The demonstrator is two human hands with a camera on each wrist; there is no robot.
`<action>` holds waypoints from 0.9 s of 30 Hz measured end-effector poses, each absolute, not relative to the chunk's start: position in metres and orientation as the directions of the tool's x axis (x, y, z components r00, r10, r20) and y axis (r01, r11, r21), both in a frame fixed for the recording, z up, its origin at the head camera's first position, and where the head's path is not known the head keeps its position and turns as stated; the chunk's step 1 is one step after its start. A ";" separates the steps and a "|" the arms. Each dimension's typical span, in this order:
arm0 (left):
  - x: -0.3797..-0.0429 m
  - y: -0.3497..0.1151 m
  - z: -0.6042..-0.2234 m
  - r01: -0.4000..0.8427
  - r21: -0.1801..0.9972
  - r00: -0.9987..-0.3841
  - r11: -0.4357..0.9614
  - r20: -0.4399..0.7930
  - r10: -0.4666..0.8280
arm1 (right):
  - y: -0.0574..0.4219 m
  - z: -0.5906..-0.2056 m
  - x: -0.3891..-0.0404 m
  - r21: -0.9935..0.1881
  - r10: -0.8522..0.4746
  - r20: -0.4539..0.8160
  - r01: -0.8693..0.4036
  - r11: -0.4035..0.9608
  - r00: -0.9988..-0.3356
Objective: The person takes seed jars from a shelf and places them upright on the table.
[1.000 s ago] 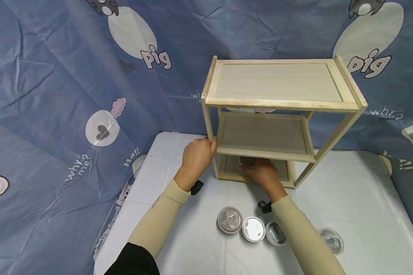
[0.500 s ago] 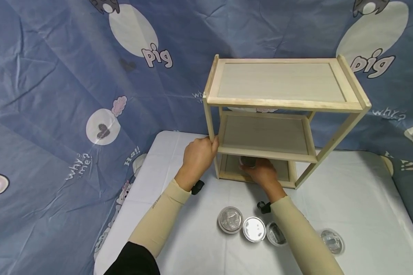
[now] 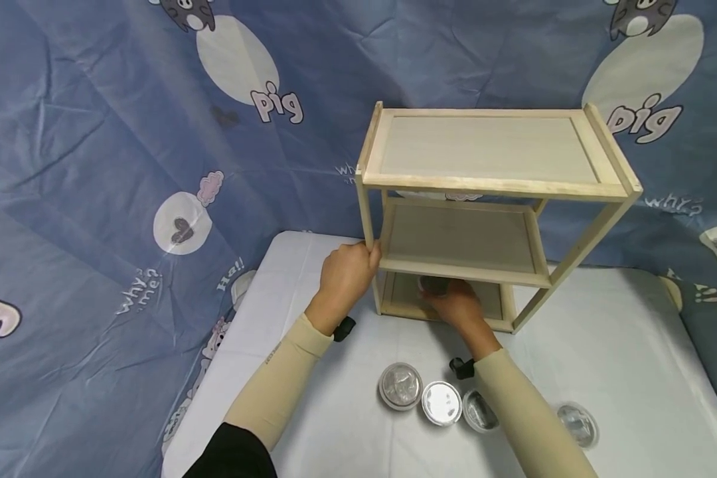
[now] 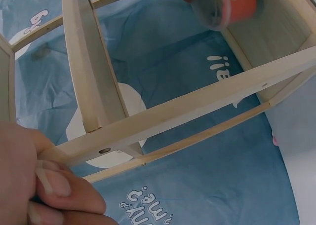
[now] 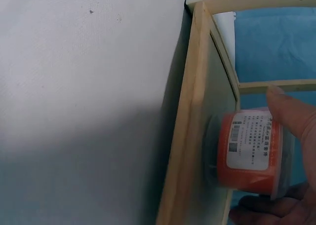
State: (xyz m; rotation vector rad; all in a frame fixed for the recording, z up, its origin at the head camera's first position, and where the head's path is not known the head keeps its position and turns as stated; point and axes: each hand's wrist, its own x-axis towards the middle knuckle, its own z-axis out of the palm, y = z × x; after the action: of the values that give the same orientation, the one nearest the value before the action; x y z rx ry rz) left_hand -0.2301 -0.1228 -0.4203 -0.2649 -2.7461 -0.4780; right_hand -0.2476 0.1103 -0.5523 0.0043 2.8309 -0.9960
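Note:
A three-tier wooden shelf (image 3: pixel 490 186) stands on the white-covered table. My left hand (image 3: pixel 348 273) grips its left front post at about the height of the middle tier; in the left wrist view, curled fingers (image 4: pixel 69 193) show beside the post (image 4: pixel 197 106). Reaching in under the middle tier, my right hand (image 3: pixel 459 307) holds a clear plastic jar (image 3: pixel 434 285) over the bottom tier. The right wrist view shows the jar's orange band and white printed label (image 5: pixel 249 138), with the thumb (image 5: pixel 286 106) on one side and fingers (image 5: pixel 271 210) on the other. The jar's base is right at the bottom panel (image 5: pixel 219 136).
Several more round lidded jars stand on the table: a larger one (image 3: pixel 400 386), a silver-topped one (image 3: pixel 441 403), one partly behind my right sleeve (image 3: pixel 479 411), and another (image 3: pixel 577 425) farther right. A blue printed cloth (image 3: pixel 275 166) hangs behind the shelf and to the left.
The head view has shifted slightly. Both hands and the jar keep the same places relative to the shelf.

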 end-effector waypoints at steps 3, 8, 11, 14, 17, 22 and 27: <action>-0.230 -0.121 -0.420 0.239 0.288 -0.924 0.927 0.361 0.126 | 0.116 -0.550 -0.243 -0.639 -0.046 -0.091 0.023 0.769 -0.995; -0.230 -0.121 -0.420 0.237 0.289 -0.921 0.928 0.370 0.120 | 0.119 -0.542 -0.237 -0.649 -0.079 -0.007 -0.056 0.759 -0.997; -0.230 -0.122 -0.421 0.237 0.289 -0.920 0.928 0.374 0.118 | 0.120 -0.539 -0.234 -0.640 -0.084 0.031 -0.084 0.764 -0.996; -0.230 -0.122 -0.421 0.241 0.287 -0.918 0.927 0.378 0.121 | 0.121 -0.539 -0.230 -0.634 -0.083 0.057 -0.101 0.767 -0.995; -0.230 -0.122 -0.422 0.246 0.279 -0.915 0.928 0.383 0.128 | 0.122 -0.539 -0.224 -0.631 -0.091 0.075 -0.118 0.766 -0.993; -0.229 -0.122 -0.422 0.247 0.266 -0.909 0.932 0.396 0.128 | 0.122 -0.538 -0.216 -0.603 -0.115 0.132 -0.172 0.779 -0.985; -0.229 -0.122 -0.422 0.251 0.262 -0.906 0.932 0.402 0.131 | 0.121 -0.535 -0.208 -0.575 -0.129 0.186 -0.214 0.789 -0.974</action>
State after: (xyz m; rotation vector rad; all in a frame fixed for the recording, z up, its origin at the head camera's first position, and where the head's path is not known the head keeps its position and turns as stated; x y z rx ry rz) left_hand -0.2293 -0.1220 -0.4223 -0.2786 -2.7049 -0.4378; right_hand -0.2084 0.1207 -0.5347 -0.2995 3.0999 -1.0234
